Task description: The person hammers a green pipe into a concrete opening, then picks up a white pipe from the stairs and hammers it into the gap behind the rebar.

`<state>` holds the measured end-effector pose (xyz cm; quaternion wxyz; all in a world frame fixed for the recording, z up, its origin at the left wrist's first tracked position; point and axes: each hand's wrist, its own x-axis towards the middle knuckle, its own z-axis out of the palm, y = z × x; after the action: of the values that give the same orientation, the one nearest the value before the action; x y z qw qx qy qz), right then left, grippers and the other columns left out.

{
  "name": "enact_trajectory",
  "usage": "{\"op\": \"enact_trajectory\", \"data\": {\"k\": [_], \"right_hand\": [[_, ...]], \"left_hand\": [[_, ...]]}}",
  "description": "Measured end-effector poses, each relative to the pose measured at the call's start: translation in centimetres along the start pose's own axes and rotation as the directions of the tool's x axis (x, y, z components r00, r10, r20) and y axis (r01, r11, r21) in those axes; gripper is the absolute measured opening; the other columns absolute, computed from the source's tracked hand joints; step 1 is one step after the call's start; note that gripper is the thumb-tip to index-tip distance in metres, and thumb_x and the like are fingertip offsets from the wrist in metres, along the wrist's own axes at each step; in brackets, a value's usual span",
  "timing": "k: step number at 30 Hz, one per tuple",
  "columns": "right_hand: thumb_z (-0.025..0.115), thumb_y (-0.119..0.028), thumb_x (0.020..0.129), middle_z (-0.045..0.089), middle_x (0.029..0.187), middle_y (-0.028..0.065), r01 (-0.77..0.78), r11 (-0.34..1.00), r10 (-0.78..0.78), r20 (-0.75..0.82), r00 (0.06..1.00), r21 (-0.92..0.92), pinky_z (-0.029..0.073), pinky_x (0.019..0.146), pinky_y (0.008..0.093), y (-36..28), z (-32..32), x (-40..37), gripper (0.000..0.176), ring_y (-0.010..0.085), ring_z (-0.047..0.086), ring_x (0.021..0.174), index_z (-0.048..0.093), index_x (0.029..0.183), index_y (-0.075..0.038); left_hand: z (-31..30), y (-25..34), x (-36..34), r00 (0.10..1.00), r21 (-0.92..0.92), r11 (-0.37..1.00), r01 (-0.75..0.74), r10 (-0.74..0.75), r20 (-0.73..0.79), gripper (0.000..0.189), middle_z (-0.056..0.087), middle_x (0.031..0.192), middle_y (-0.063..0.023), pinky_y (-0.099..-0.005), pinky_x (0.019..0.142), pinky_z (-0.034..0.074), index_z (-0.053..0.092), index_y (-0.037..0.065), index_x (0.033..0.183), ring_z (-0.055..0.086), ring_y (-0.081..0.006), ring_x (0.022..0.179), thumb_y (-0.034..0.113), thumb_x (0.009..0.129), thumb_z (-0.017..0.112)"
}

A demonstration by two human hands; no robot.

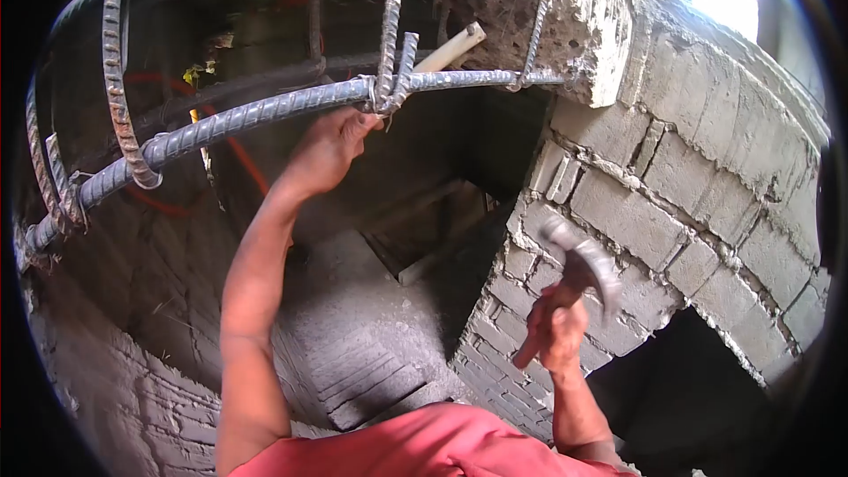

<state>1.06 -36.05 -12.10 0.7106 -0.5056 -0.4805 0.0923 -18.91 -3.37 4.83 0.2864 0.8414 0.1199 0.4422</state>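
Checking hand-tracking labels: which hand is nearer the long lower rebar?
Left. The left hand is at the underside of the rebar; the right hand is well below it, toward picture right, gripping a hammer.

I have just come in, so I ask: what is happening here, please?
A person in a red shirt holds a hammer in the right hand, in front of a block wall. The left hand is up at a ribbed metal bar, near a pale stick; its exact grip is hidden. The hammer is apart from the bar.
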Motion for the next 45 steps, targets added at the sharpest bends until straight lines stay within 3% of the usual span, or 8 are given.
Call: {"op": "enact_trajectory", "data": {"k": [8,22,29,34,36,39,42,45], "right_hand": [[0.051,-0.069,0.089,0.051,0.078,0.0080,0.630,0.755,-0.602,-0.187,0.776,0.182,0.048,0.053,0.0333,3.7,4.6,1.8,0.061,0.0182,0.049,0.058,0.042,0.106,-0.011],[0.061,-0.055,0.091,0.055,0.080,0.0128,0.356,0.887,-0.331,-0.131,0.934,0.294,0.046,0.048,0.0279,2.6,5.9,0.3,0.060,0.0159,0.054,0.060,0.050,0.108,0.002],[0.041,-0.063,0.097,0.052,0.065,0.0040,0.380,0.916,-0.386,-0.027,0.922,-0.127,0.042,0.047,0.0247,-2.4,5.0,5.1,0.066,0.0114,0.051,0.052,0.051,0.109,0.001],[0.045,-0.078,0.086,0.046,0.070,0.0029,0.756,0.654,-0.754,-0.080,0.652,-0.005,0.045,0.050,0.0307,-11.2,6.5,10.0,0.073,0.0163,0.047,0.056,0.050,0.108,-0.009],[0.045,-0.083,0.082,0.049,0.072,0.0049,0.869,0.442,-0.883,-0.067,0.465,0.223,0.045,0.050,0.0304,-13.3,7.3,11.8,0.077,0.0149,0.045,0.056,0.049,0.107,-0.010],[0.045,-0.063,0.096,0.053,0.069,0.0029,0.819,0.487,-0.840,0.093,0.534,-0.302,0.044,0.048,0.0286,-10.5,6.3,14.3,0.055,0.0143,0.051,0.057,0.055,0.092,-0.008],[0.036,-0.038,0.106,0.049,0.062,0.0018,0.243,0.848,-0.236,0.074,0.969,-0.472,0.040,0.042,0.0271,-6.3,6.2,15.9,0.041,0.0098,0.047,0.047,0.056,0.091,-0.006],[0.042,-0.046,0.104,0.048,0.061,0.0003,0.258,0.949,-0.272,-0.060,0.960,-0.180,0.040,0.041,0.0247,-7.0,6.3,12.7,0.043,0.0094,0.046,0.046,0.054,0.095,-0.006]], "left_hand": [[-1.7,1.2,1.8,0.972,0.150,0.971,0.188,-0.206,0.114,0.048,0.033,0.059,0.0052,-0.0312,0.051,0.029,0.064,0.007,0.100,0.032,-0.0076,0.054,0.050,0.102,0.043],[-2.8,1.3,2.3,0.985,0.428,0.903,0.038,-0.106,0.136,0.045,0.053,0.074,-0.0101,-0.0368,0.068,0.043,0.065,0.008,0.116,0.051,-0.0191,0.070,0.038,0.102,0.034],[-1.6,5.2,1.7,0.980,0.378,0.917,0.125,-0.175,0.100,0.042,0.066,0.082,-0.0187,-0.0426,0.077,0.048,0.071,0.003,0.109,0.065,-0.0299,0.083,0.034,0.102,0.043],[-1.1,4.2,1.4,0.998,0.307,0.951,0.045,-0.056,0.029,0.039,0.071,0.106,-0.0181,-0.0397,0.092,0.048,0.070,0.002,0.109,0.065,-0.0330,0.106,0.031,0.101,0.046],[-0.6,2.0,1.7,0.997,0.281,0.958,-0.062,0.069,-0.017,0.040,0.045,0.055,-0.0040,-0.0365,0.059,0.041,0.071,0.006,0.101,0.047,-0.0154,0.055,0.039,0.101,0.048],[-0.8,2.7,1.3,0.998,0.273,0.961,-0.052,0.061,-0.025,0.039,0.047,0.055,-0.0066,-0.0376,0.060,0.042,0.071,0.005,0.099,0.048,-0.0166,0.055,0.038,0.100,0.051],[-0.7,4.2,0.4,0.999,0.252,0.967,-0.046,0.051,-0.013,0.038,0.054,0.060,-0.0121,-0.0393,0.064,0.044,0.070,0.003,0.097,0.055,-0.0230,0.060,0.037,0.100,0.052],[-1.1,4.4,0.7,0.998,0.282,0.957,-0.068,0.064,0.025,0.036,0.065,0.087,-0.0228,-0.0442,0.076,0.047,0.067,0.002,0.094,0.062,-0.0399,0.087,0.033,0.100,0.050]]}}
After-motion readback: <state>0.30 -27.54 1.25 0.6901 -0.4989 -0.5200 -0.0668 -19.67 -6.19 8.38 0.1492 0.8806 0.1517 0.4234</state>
